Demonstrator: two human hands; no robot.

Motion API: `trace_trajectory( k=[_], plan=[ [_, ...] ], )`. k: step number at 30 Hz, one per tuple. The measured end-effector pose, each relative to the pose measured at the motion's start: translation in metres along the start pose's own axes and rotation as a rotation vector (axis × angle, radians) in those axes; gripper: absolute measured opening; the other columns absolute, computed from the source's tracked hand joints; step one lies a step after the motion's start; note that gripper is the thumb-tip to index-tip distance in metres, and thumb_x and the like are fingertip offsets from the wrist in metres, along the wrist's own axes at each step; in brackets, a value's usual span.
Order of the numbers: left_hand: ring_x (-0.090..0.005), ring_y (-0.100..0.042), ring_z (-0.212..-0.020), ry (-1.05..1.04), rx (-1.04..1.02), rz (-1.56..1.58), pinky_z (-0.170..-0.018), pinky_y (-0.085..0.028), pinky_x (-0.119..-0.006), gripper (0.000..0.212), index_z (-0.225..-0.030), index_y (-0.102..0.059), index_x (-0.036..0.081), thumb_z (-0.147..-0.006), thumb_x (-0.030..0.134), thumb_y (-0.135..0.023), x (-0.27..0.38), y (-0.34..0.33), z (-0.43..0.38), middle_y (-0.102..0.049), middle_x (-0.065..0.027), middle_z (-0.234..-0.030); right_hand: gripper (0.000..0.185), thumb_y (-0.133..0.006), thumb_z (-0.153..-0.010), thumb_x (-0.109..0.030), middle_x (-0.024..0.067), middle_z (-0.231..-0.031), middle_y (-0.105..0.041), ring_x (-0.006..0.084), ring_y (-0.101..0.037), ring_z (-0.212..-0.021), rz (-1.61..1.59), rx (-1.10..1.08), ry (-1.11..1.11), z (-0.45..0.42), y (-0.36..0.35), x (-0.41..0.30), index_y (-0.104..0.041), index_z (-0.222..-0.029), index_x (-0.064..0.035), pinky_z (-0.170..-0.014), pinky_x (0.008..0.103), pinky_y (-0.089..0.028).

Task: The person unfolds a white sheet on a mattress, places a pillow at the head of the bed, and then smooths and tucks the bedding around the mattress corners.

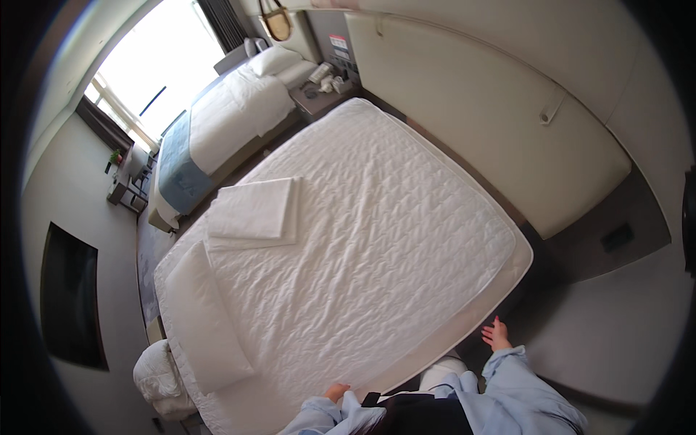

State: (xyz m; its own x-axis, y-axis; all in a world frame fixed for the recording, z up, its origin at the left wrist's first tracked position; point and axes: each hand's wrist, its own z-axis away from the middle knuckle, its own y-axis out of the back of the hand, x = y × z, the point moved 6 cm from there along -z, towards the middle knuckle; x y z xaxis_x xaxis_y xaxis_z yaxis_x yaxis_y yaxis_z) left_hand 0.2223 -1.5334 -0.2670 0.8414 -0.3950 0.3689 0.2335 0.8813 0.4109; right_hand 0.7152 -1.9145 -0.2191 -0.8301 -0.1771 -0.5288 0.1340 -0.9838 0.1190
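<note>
Before me lies a mattress with a white quilted mattress pad (380, 217), rumpled across its middle. My right hand (496, 334) hangs in the air beside the mattress's near right edge, fingers spread and holding nothing. My left hand (337, 391) is low by the near edge; its fingers are mostly hidden, so I cannot tell whether it touches the bed. A stack of folded white linen (253, 209) rests on the far left part of the pad. Along the foot end lies a white pillow (209, 321).
A made bed (239, 103) with a blue runner (182, 163) stands by the window. Between the beds, a nightstand (321, 100) holds a telephone and small items. A padded headboard (478, 109) lines the wall. White bedding (157, 375) is heaped past the foot end, near a wall-mounted television (70, 296).
</note>
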Motion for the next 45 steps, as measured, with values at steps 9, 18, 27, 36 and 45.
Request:
trace_trajectory(
  k=[9, 18, 27, 36, 45],
  plan=[
    [-0.021, -0.06, -0.093, -0.011, -0.072, 0.751, -0.067, -0.054, -0.029, 0.03, -0.105, -0.059, 0.002, -0.087, 0.024, -0.051, 0.349, -0.004, -0.074, -0.063, -0.0122, -0.094, 0.06, -0.041, -0.083, -0.063, 0.0069, -0.065, -0.061, 0.0172, -0.058, -0.052, -0.082, 0.105, -0.013, -0.145, -0.002, -0.105, -0.057, -0.079, -0.0046, -0.044, 0.0267, -0.045],
    [-0.0213, -0.06, -0.091, -0.162, 0.138, 0.217, -0.08, -0.046, -0.033, 0.037, -0.108, -0.058, 0.006, -0.082, 0.033, -0.061, 0.495, 0.037, -0.099, -0.063, -0.0078, -0.095, 0.047, -0.053, -0.084, -0.044, 0.0049, -0.118, -0.055, 0.0226, -0.054, -0.102, -0.566, -0.436, -0.102, -0.107, -0.069, -0.203, -0.053, -0.119, -0.0114, -0.089, 0.0375, -0.041],
    [-0.0376, -0.041, -0.114, -0.525, 0.706, -0.442, -0.092, -0.038, -0.042, 0.083, -0.129, -0.033, 0.001, -0.062, 0.03, -0.072, 0.618, 0.055, -0.046, -0.035, -0.0216, -0.131, 0.043, -0.056, -0.087, -0.031, 0.0085, -0.113, -0.054, 0.0197, -0.051, -0.105, -0.631, -0.445, 0.295, -0.047, 0.0, -0.265, -0.05, -0.117, 0.0001, -0.091, 0.0323, -0.04],
    [-0.0312, -0.059, -0.073, -0.502, 0.338, -0.526, -0.059, -0.046, -0.043, 0.017, -0.075, -0.052, 0.006, -0.078, 0.022, -0.054, 0.628, 0.036, -0.119, -0.059, -0.0125, -0.081, 0.026, -0.056, -0.087, -0.025, 0.0045, -0.094, -0.058, 0.0123, -0.052, -0.074, -0.624, -0.387, 0.112, -0.089, 0.007, -0.247, -0.056, -0.109, -0.0109, -0.065, 0.0246, -0.041],
    [-0.0333, -0.057, -0.057, -0.655, 0.222, -0.621, -0.051, -0.044, -0.045, 0.036, -0.061, -0.05, 0.007, -0.083, 0.036, -0.051, 0.67, 0.029, -0.081, -0.057, -0.0123, -0.061, 0.013, -0.05, -0.086, -0.013, 0.0065, -0.09, -0.06, 0.0028, -0.032, -0.041, -1.247, -0.525, 0.328, -0.132, 0.158, -0.283, -0.059, -0.092, -0.0053, -0.038, 0.017, -0.027]
  ],
)
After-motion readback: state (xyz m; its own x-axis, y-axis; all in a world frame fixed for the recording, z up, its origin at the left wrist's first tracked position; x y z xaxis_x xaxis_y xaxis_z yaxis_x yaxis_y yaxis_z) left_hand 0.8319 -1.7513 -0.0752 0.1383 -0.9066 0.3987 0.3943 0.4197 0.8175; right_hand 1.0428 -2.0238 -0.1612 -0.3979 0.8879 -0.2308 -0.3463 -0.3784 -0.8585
